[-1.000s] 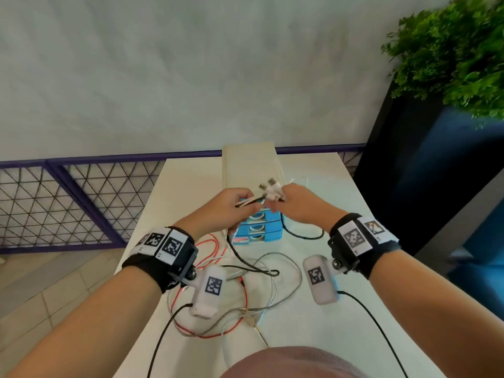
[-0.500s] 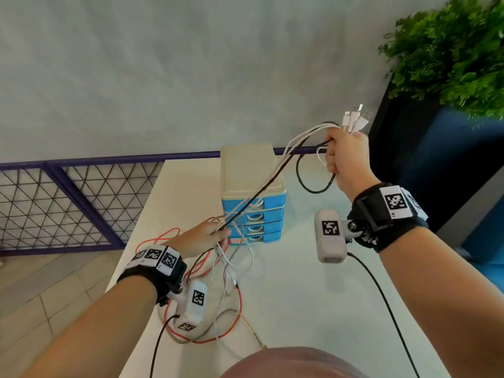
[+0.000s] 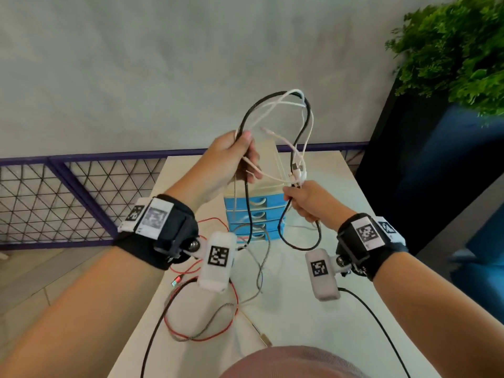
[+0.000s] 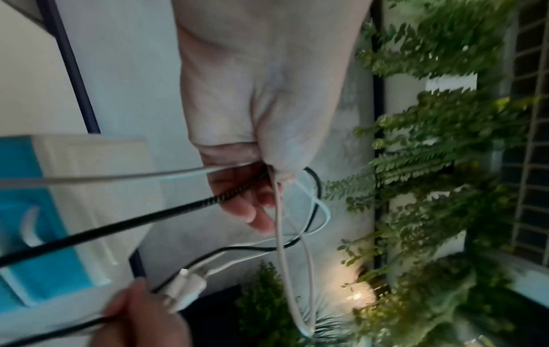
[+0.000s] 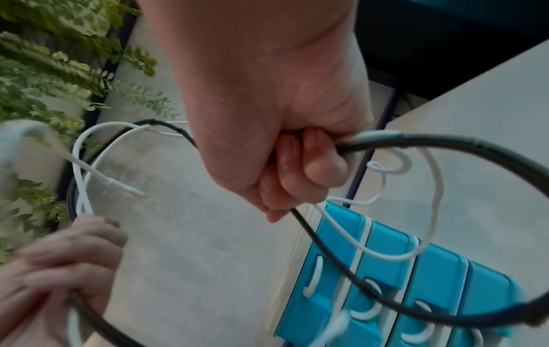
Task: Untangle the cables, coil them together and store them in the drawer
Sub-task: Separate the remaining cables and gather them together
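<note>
A bundle of black cable (image 3: pixel 246 115) and white cables (image 3: pixel 294 91) arches in a loop above the table. My left hand (image 3: pixel 231 159) grips one side of the loop, raised over the drawer unit (image 3: pixel 240 204). Lower down, my right hand (image 3: pixel 308 204) grips the other side just below the white connector ends (image 3: pixel 298 173). The left wrist view shows my left hand (image 4: pixel 261 164) pinching the black braided cable (image 4: pixel 148 217) and white strands. In the right wrist view my right hand (image 5: pixel 291 152) is fisted on the black cable (image 5: pixel 445 138). All the blue drawers (image 5: pixel 386 258) are closed.
A red cable (image 3: pixel 211 219) and a braided cable (image 3: pixel 215 315) lie tangled on the white table (image 3: pixel 313 309) near its left edge. A purple mesh railing (image 3: pixel 81 186) runs behind, and a plant (image 3: pixel 458 47) in a dark planter (image 3: pixel 425 173) stands at the right.
My right hand has come down from high on the right to in front of the drawer unit. My left hand rose off the table, and the cables now arch in a loop between them.
</note>
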`<state>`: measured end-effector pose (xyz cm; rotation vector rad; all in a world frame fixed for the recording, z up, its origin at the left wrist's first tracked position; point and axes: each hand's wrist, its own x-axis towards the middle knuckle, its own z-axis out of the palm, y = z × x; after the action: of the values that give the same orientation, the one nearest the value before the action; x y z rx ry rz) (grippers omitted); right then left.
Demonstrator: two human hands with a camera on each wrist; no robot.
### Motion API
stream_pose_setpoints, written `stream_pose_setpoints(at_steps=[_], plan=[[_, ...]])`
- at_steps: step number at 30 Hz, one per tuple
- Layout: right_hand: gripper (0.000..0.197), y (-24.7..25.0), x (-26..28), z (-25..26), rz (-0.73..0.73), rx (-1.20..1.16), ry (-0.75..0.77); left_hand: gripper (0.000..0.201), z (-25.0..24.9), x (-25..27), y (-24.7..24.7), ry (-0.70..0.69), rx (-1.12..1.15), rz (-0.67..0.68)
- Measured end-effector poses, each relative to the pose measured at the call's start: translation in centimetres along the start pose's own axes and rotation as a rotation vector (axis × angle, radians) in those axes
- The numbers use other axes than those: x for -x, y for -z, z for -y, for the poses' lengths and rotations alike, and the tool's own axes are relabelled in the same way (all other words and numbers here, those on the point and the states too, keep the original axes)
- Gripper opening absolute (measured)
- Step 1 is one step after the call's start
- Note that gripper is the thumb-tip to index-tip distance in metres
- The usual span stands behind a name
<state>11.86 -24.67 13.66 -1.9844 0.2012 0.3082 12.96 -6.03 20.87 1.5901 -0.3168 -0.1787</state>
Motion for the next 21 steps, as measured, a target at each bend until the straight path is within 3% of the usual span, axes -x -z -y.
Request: stream_pose_setpoints(at_steps=[6, 9, 12, 15, 18, 21], plan=[[0.019, 0.3, -1.0, -1.4, -0.089, 0.065, -0.069, 0.025, -2.7, 0.1, 0.1, 0.044, 0.326, 0.051], [0.017, 0.4, -1.3, -2.3, -0.072, 0.075, -0.093, 0.025, -2.7, 0.1, 0.5, 0.031, 0.288, 0.055], [0.010, -0.3, -0.9, -2.1, 0.084, -0.167, -0.041, 0.025, -0.5, 0.0, 0.4, 0.022, 0.150, 0.029], [0.011, -1.5, 0.0, -1.3, 0.278, -0.336, 0.017, 0.027, 2.0, -0.2, -0.5, 0.060, 0.158, 0.003], [0.018, -2.9, 0.7, -0.5, 0.441, -0.356, 0.100, 0.030, 3.2, -0.2, -1.7, 0.083, 0.260, -0.039], [0.015, -3.6, 1.0, -0.3, 0.488, -0.265, 0.187, 0.029, 3.1, 0.0, -2.3, 0.101, 0.364, -0.062]])
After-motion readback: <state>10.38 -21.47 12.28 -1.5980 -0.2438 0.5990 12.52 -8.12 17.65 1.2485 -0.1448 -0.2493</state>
